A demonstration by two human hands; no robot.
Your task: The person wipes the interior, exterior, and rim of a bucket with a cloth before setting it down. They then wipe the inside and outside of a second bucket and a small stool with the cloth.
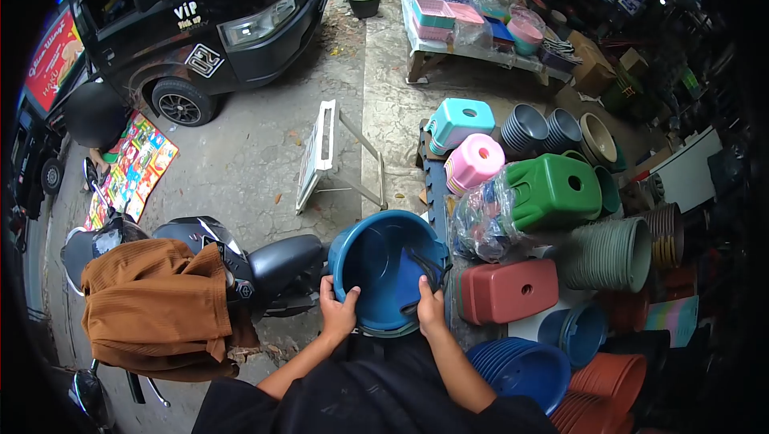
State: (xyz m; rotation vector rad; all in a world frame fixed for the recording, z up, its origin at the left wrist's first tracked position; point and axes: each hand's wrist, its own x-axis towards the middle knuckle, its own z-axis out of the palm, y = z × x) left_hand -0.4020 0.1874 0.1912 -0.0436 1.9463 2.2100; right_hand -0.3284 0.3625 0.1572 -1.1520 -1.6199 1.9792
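A round blue basin [364, 262] is held in front of my body, tilted so its inside shows. My left hand [338, 310] grips its near left rim, thumb on the inner side. On the right, my right hand [431, 308] is closed at the near right rim, against a blue cloth-like item with dark straps [409, 278] that lies in the basin. Whether the right fingers hold the rim, the item or both is hard to tell.
A scooter with a brown jacket [160, 306] stands left. Stacked stools, such as a red one [513, 290], and blue basins [521, 370] crowd the right. Ahead are a folding sign [319, 145], a black van [200, 25] and a goods table [448, 53]. A person [100, 157] is far left.
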